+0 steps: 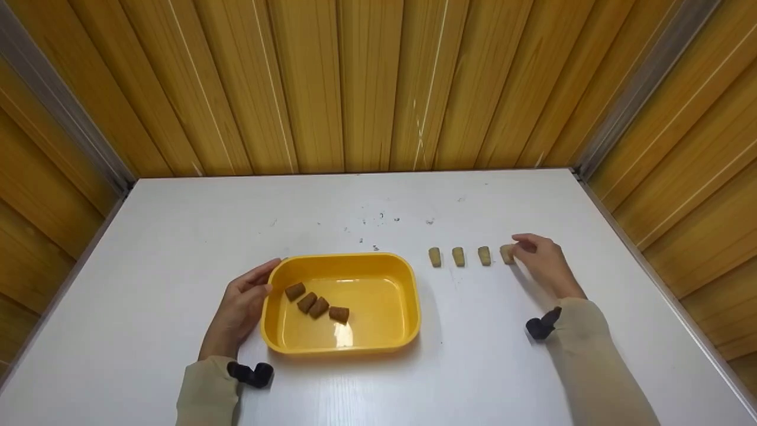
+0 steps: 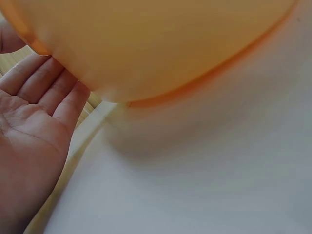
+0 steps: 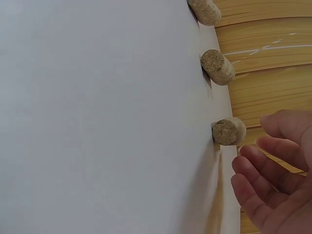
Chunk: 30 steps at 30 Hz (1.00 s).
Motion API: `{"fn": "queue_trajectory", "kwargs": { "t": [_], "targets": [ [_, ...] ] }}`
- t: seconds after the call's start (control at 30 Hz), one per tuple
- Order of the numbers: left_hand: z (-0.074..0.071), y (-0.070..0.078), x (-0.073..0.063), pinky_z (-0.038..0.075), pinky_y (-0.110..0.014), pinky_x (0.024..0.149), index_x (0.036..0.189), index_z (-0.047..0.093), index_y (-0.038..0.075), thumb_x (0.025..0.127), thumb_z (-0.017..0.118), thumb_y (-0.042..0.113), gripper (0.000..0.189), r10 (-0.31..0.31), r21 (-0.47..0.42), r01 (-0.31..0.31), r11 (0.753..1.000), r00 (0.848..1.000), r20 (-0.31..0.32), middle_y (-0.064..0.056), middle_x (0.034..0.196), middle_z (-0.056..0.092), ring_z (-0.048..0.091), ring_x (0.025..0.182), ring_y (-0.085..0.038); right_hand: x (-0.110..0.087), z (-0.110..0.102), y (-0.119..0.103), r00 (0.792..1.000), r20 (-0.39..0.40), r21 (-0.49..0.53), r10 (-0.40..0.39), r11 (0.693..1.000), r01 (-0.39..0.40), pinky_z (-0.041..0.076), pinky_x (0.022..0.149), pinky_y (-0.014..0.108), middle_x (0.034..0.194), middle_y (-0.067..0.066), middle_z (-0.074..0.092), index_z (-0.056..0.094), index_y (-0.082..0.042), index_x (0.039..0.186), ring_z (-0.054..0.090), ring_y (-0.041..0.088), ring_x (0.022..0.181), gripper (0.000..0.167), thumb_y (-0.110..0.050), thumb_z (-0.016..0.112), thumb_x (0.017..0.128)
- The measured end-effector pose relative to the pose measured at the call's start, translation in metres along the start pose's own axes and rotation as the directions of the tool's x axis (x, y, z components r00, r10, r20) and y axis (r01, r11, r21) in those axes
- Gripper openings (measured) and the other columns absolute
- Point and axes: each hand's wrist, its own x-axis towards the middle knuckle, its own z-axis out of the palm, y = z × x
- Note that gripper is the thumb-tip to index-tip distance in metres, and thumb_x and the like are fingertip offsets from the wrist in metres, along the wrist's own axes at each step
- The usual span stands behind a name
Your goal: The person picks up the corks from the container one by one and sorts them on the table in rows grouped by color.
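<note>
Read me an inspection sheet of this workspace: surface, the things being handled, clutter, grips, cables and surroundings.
Surface: white table, small dark marks beyond the tray.
Job's things: yellow tray with four brown pieces in its left half; four pale corks in a row on the table, to the tray's right.
Clutter: nothing seen.
Grips: left hand holds the tray's left end; right hand is at the rightmost cork, contact unclear.
Cables: nothing seen.
Surroundings: wood-patterned walls, grey corner posts.
</note>
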Motion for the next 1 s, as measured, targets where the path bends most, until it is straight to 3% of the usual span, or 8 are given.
{"fn": "queue_trajectory", "kwargs": {
  "t": [0.2,0.43,1.0],
  "targets": [
    [0.000,0.000,0.000,0.045,-0.025,0.104,0.141,0.041,-0.005,0.089,0.049,-0.006,0.053,0.007,-0.004,-0.007,1.000,1.000,0.010,0.001,0.129,0.062,0.056,0.124,-0.013,-0.001,-0.003,-0.009,0.998,-0.047,-0.017,-0.036,0.999,0.036,0.038,0.107,0.055,0.131,0.024,0.055,0.050,-0.001,0.137,0.049,0.040,0.124,0.049,-0.032,0.049,0.098],
    [0.000,0.000,0.000,0.045,-0.024,0.104,0.141,0.041,-0.006,0.088,0.047,-0.008,0.053,0.018,-0.006,-0.018,1.000,1.000,-0.005,0.002,0.128,0.063,0.056,0.123,-0.012,0.000,-0.004,-0.022,0.984,-0.114,-0.020,-0.135,0.991,0.133,0.044,0.101,0.051,0.124,0.026,0.060,0.056,0.003,0.129,0.055,0.039,0.115,0.044,-0.026,0.053,0.097],
    [0.000,0.001,0.000,0.045,-0.025,0.105,0.139,0.044,-0.007,0.086,0.044,-0.009,0.053,0.037,0.002,-0.037,0.999,0.999,-0.030,0.001,0.128,0.064,0.056,0.123,-0.014,-0.002,-0.001,-0.058,0.982,-0.057,-0.009,-0.182,0.983,0.182,0.050,0.097,0.047,0.118,0.019,0.065,0.059,-0.002,0.128,0.060,0.034,0.111,0.043,-0.028,0.060,0.094]
  ]
}}
